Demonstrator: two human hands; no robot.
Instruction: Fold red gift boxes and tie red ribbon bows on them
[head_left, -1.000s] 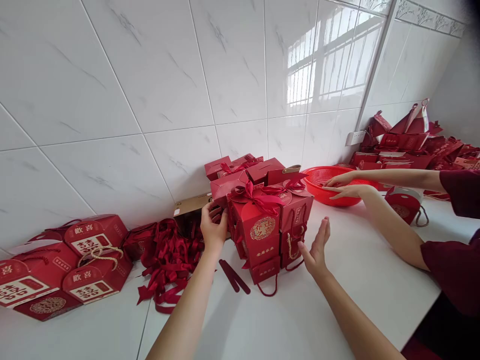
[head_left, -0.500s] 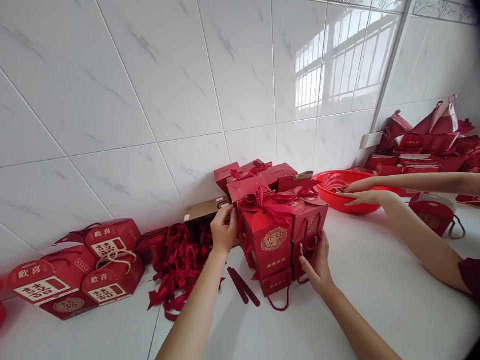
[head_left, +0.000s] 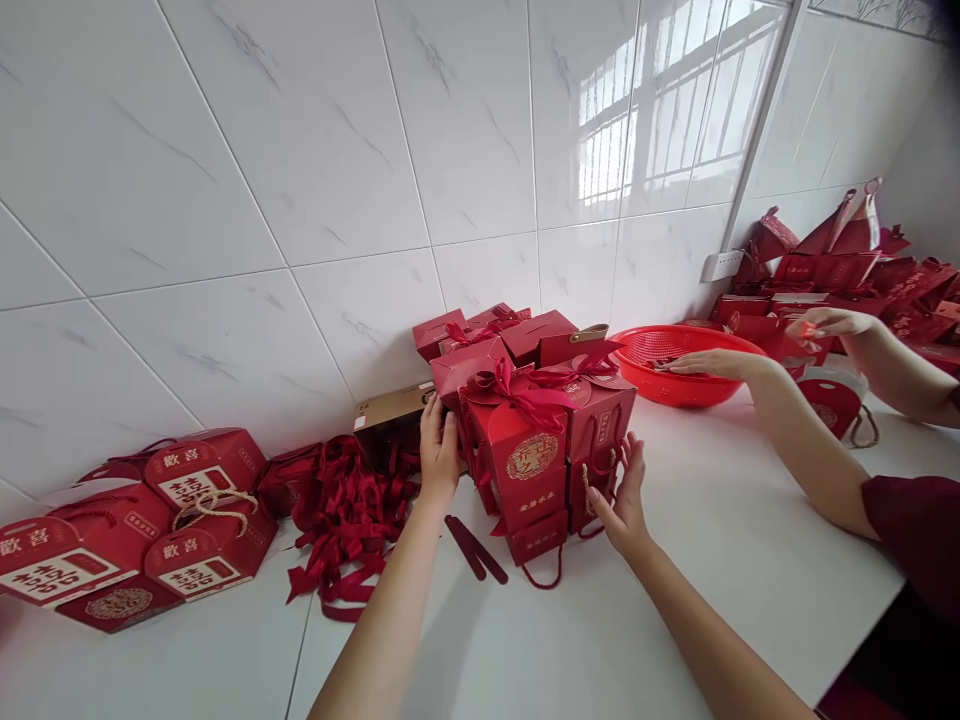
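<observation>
In the head view, red gift boxes (head_left: 536, 460) with gold lettering and ribbon bows stand stacked close together at the centre. My left hand (head_left: 441, 452) lies along the left side of the stack, its fingers pointing up and stretched out. On the right side, my right hand (head_left: 624, 505) is open, with thumb and fingers apart, close by the boxes' rope handles. Whether its fingertips touch the cardboard I cannot tell. A red ribbon bow (head_left: 517, 392) tops the front box. Two dark red strips (head_left: 476, 550) lie on the white table before the stack.
Lantern-shaped red boxes (head_left: 199, 520) sit at left, beside a heap of red ribbons (head_left: 349, 510). A co-worker's hand reaches into a red basket (head_left: 690, 390); the other holds something small and reddish (head_left: 808, 335). More red packaging (head_left: 847, 270) is piled at back right.
My right hand's fingers have spread away from the boxes' side. My left hand stays at the stack. The co-worker's one hand has left the basket and moved right with a small item.
</observation>
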